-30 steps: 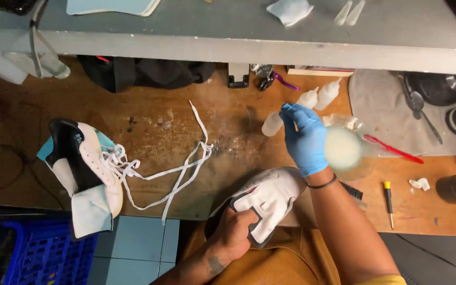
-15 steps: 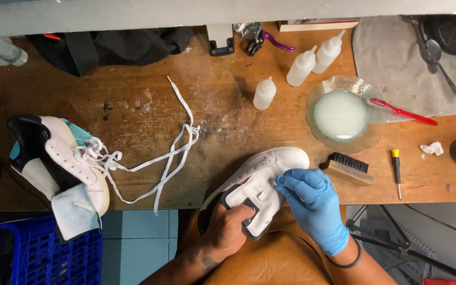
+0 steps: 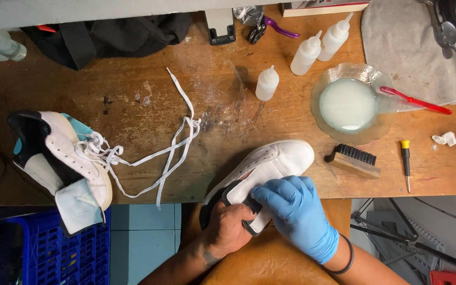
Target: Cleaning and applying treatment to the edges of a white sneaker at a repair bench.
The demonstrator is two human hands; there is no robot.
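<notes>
Blue-gloved right hand [image 3: 296, 214] has come back from the bottles at twelve o'clock and now presses closed on the white sneaker [image 3: 270, 169], so work returns to the shoe. Bare left hand [image 3: 228, 227] grips its heel. Sneaker lies at the desk [image 3: 228, 121] front edge, toe pointing two o'clock, long axis diagonal.

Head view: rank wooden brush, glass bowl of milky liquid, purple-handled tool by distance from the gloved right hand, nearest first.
From the right hand:
1. Wooden brush, on the bench just up and right of it.
2. Glass bowl of milky liquid, farther back, beyond the brush.
3. Purple-handled tool, at the bench's far edge.
</notes>
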